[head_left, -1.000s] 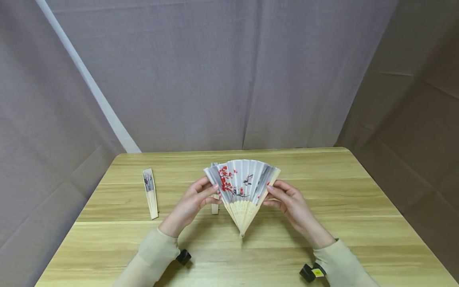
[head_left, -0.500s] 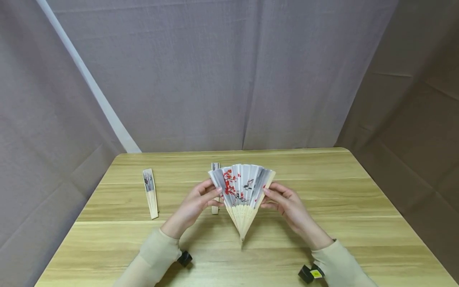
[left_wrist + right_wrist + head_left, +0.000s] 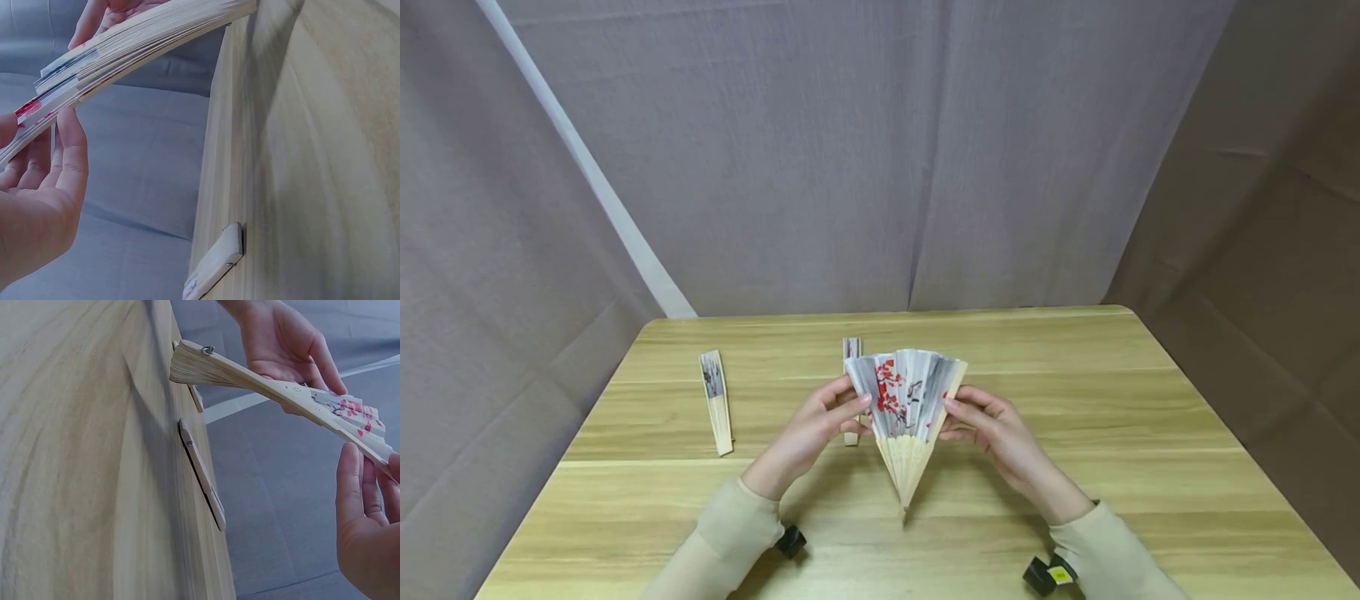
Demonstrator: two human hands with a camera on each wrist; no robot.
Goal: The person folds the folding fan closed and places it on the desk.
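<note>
Paper folding fan with bamboo ribs and a painted red-blossom branch on a grey-white leaf is being held partly spread above the middle of the light wooden counter, its pivot end pointing down toward the person and hanging just clear of the board.

Risks, as I judge them: the pleats are sitting uneven, so a squeeze from both sides could be catching a fold the wrong way and creasing or tearing the paper. The grip is only at the outer guard sticks, so a slip on either side could be letting the fan swing on its rivet and drop to the counter. Pressing the thin ribs sideways could be bending or cracking one.

Left hand is pinching the left guard stick, with the thumb on the front of the leaf and the fingers curled behind it; the left wrist view is showing those fingers lying under the stacked ribs. Right hand is gripping the right guard stick likewise, fingers curled round its edge.

Two closed folding fans are lying on the counter: one well to the left, another just behind the left hand, partly hidden.
</note>
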